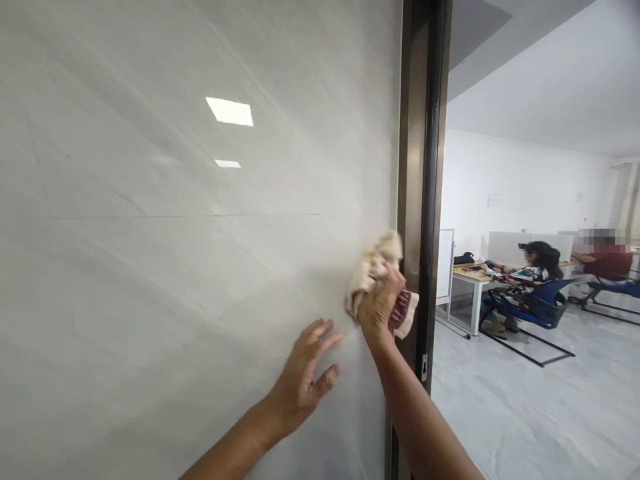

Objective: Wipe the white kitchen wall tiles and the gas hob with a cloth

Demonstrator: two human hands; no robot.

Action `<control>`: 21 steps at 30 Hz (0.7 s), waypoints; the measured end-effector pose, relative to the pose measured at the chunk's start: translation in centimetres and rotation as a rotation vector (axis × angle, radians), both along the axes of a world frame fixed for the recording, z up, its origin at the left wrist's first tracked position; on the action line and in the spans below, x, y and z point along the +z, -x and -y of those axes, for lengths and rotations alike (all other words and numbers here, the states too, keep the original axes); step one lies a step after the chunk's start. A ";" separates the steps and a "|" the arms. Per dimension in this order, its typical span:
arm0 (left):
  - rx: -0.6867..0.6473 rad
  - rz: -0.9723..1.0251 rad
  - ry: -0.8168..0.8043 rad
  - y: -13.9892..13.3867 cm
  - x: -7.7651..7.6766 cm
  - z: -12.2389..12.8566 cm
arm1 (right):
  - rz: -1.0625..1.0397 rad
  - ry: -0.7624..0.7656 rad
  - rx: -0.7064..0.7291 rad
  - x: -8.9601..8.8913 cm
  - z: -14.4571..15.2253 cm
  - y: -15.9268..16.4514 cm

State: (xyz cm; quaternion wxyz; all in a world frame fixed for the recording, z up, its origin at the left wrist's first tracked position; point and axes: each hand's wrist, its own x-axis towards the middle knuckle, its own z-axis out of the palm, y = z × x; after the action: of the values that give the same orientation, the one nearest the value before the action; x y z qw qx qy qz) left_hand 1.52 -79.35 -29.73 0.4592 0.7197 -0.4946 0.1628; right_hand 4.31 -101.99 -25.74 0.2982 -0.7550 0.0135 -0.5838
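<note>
A glossy grey marbled wall (200,280) fills the left and middle of the head view. My right hand (383,300) presses a crumpled cream cloth (375,263) with a dark red patch against the wall's right edge, beside the dark metal door frame (413,167). The cloth hangs out past my fingers on both sides and is slightly blurred. Lower and to the left, my left hand (307,373) is raised near the wall with fingers apart and nothing in it. Whether its fingertips touch the surface I cannot tell.
Past the frame, a room opens on the right. A person (540,267) sits on a blue chair (545,303) at a desk (475,280), and another person (607,260) sits farther back. A whiteboard stand (444,267) is near the doorway. A metal strike plate (425,367) sits low on the frame.
</note>
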 end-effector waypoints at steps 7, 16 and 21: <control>0.715 1.004 -0.123 -6.5 2.1 -13.5 | 0.071 0.549 -0.345 1.1 2.4 0.1; 0.919 1.112 -0.138 -8.8 1.9 -18.0 | 0.161 0.746 -0.441 15.4 9.1 -1.5; 0.900 1.002 -0.027 -8.7 1.1 -16.8 | 0.256 0.622 -0.499 28.0 9.0 -2.1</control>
State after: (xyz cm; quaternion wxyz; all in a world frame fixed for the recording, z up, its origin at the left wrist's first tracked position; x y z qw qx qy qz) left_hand 10.19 -62.52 -28.58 0.0526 0.6990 -0.3017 0.6462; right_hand 6.42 -111.00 2.26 -0.0954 -0.7039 -0.0184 -0.7036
